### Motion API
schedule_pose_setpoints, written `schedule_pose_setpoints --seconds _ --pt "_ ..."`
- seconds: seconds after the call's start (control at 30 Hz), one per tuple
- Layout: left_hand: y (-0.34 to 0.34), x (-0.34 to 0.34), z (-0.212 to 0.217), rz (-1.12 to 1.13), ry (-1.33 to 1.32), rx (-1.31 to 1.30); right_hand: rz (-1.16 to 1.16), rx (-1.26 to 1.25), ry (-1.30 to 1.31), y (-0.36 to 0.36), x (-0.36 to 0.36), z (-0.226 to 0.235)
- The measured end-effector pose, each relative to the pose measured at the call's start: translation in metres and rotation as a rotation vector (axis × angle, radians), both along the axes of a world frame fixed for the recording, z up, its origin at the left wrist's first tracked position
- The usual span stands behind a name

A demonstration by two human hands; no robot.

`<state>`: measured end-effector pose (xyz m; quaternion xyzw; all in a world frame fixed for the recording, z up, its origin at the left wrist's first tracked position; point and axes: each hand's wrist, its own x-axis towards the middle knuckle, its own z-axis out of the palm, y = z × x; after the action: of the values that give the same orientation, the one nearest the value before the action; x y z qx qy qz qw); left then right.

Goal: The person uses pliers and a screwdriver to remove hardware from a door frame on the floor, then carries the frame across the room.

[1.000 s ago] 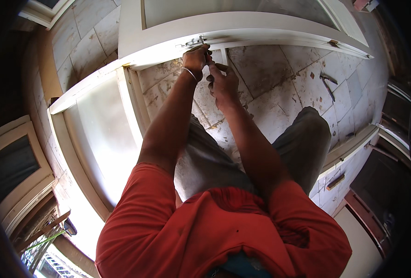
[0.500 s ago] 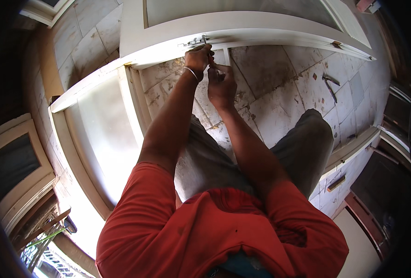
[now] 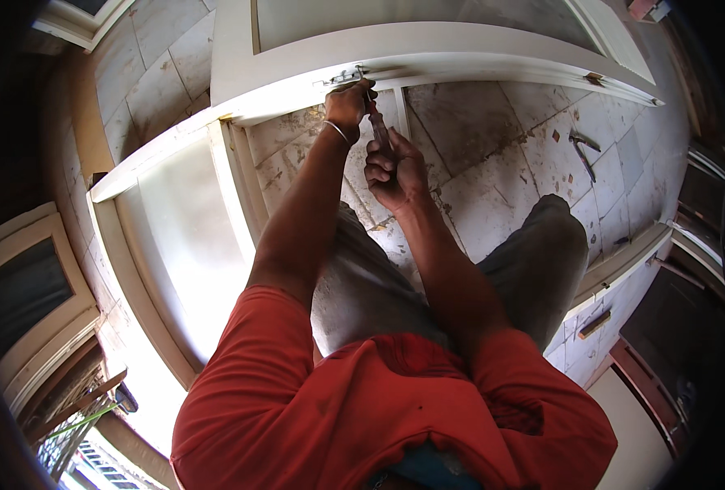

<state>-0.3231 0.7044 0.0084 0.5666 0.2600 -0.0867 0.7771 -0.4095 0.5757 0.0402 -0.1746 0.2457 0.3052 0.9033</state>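
A metal latch (image 3: 344, 77) lies on the long white edge of a glazed panel's frame (image 3: 444, 61). My left hand (image 3: 346, 106), a pale band at its wrist, is closed right beside the latch; what its fingertips pinch is hidden. In my right hand (image 3: 399, 173) is a screwdriver with a reddish-brown handle (image 3: 380, 131), fingers wrapped round the handle's lower end. It points up toward the left fingertips and the latch, and its tip is lost behind those fingers.
Dark-handled pliers (image 3: 583, 153) lie on the stained tile floor (image 3: 493, 188) to the right. A second frosted-glass panel (image 3: 184, 245) stands at left, joining the white frame. A small brown block (image 3: 593, 323) rests near the right ledge. My knees are below my hands.
My right hand has drawn back toward me and its grip has shifted down, so more of the screwdriver handle shows. My left hand stays at the latch.
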Motion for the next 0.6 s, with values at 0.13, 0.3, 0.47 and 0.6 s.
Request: schedule_pose_setpoints --seconds 0.13,0.3,0.47,0.6 --pt "-0.004 -0.001 0.005 0.019 -0.059 -0.019 0.024 -1.787 -1.007 0.008 -0.003 -0.001" --pt "0.0 0.005 -0.011 0.067 -0.019 0.038 -0.098 -0.824 -0.149 0.019 -0.008 0.017" --pt "-0.011 0.005 0.002 0.1 0.005 -0.013 0.04 -1.092 -0.527 0.004 -0.003 0.003" --pt "-0.013 0.005 0.005 0.163 0.063 -0.019 0.033 -1.245 -0.439 0.013 -0.007 0.017"
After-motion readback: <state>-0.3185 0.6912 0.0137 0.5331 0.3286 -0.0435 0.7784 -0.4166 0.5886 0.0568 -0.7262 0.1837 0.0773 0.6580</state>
